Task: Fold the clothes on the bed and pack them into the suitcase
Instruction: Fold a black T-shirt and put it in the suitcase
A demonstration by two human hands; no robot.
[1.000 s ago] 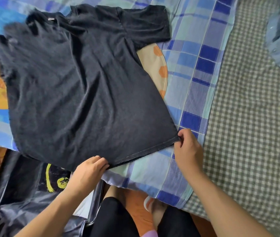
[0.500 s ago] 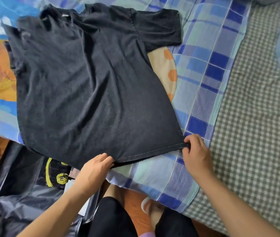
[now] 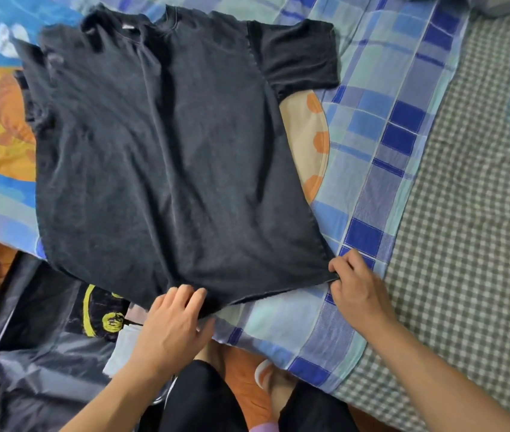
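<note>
Black t-shirt (image 3: 166, 157) lies flat, face down, on the blue plaid quilt (image 3: 381, 126) over the bed (image 3: 471, 213), neck at top, hem nearest the person. Left hand (image 3: 171, 325) grips the hem near its middle, fingers on top w/ thumb under the edge. Right hand (image 3: 358, 288) pinches the hem's rt corner betw. thumb & fingers. Open dark suitcase (image 3: 38, 363) sits on the floor lower left, w/ a folded black garment w/ yellow print (image 3: 104, 313) inside.

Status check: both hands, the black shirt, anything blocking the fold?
Right hand pinches hem corner of black T-shirt. Left hand grips hem. Shirt spread flat on blue plaid blanket, unfolded. Nothing on the shirt.
</note>
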